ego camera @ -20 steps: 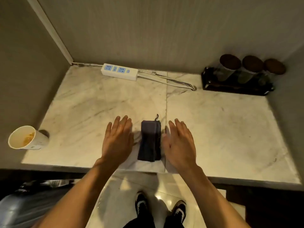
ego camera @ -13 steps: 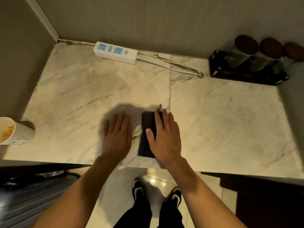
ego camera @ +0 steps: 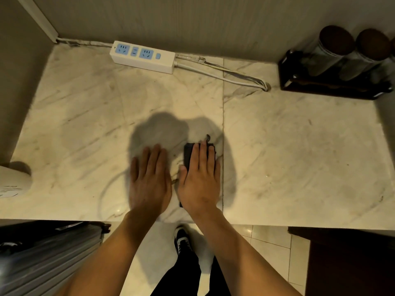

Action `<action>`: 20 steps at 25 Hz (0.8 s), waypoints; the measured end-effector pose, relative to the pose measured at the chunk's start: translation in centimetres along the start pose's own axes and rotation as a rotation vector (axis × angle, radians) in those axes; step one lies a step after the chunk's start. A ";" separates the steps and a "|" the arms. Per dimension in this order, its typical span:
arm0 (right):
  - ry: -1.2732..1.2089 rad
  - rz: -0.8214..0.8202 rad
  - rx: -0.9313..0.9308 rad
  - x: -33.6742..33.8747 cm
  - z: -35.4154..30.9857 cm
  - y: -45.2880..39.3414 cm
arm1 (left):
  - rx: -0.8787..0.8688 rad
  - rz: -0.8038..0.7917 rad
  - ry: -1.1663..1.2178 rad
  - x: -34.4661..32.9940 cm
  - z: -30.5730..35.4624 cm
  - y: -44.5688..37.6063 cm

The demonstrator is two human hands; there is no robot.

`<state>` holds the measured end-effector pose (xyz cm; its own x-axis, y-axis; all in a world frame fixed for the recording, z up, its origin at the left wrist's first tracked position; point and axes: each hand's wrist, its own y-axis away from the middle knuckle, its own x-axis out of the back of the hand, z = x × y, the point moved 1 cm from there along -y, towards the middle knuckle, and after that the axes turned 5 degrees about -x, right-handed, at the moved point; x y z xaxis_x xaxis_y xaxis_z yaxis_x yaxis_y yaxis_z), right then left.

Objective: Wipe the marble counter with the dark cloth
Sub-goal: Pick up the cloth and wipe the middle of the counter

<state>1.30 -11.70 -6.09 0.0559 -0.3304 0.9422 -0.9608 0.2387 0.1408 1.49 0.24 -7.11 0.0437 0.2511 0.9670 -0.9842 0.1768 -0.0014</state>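
**Q:** Dark cloth point(ego camera: 188, 153), folded into a narrow rectangle: where does it lie in the head view?

**A:** Flat on the pale veined marble counter point(ego camera: 299, 146), near the front edge, just left of the slab seam. The right hand point(ego camera: 199, 180) rests palm-down on top of it, fingers straight and close together, pressing rather than gripping; only the cloth's far end and left edge show.

**Q:** And the left hand point(ego camera: 149, 182)?

**A:** Flat on bare marble just beside the cloth, fingers extended and nearly closed up, holding nothing.

**Q:** Which step is this?

**A:** Probably the start of wiping: cloth pinned, no stroke evident.

**Q:** What does the next move call for?

**A:** Sliding the cloth under steady palm pressure across the open marble, steering clear of the white power strip with blue sockets point(ego camera: 142, 57) at the far wall, the black rack of dark-lidded jars point(ego camera: 333, 67) far right, and the white paper cup point(ego camera: 12, 184) at the left edge.
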 end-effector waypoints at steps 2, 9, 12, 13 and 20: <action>-0.010 0.010 -0.004 -0.1 0.1 0.2 | -0.003 0.005 -0.005 0.1 0.1 0.1; 0.005 0.013 0.070 -0.2 2.3 2.2 | 0.001 0.013 -0.003 0.3 0.7 0.2; 0.030 0.012 0.102 0.1 3.5 3.2 | -0.023 0.031 0.011 0.2 1.9 0.5; 0.039 0.005 0.121 0.3 4.0 3.5 | -0.027 0.029 0.017 0.1 2.5 0.7; 0.079 -0.074 0.347 2.2 8.8 4.4 | -0.017 0.002 0.050 -0.6 6.0 1.5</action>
<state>-5.23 -19.39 -6.07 0.1364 -0.2606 0.9558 -0.9876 -0.1116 0.1105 -1.05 -5.39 -6.13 0.0508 0.2984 0.9531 -0.9813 0.1926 -0.0080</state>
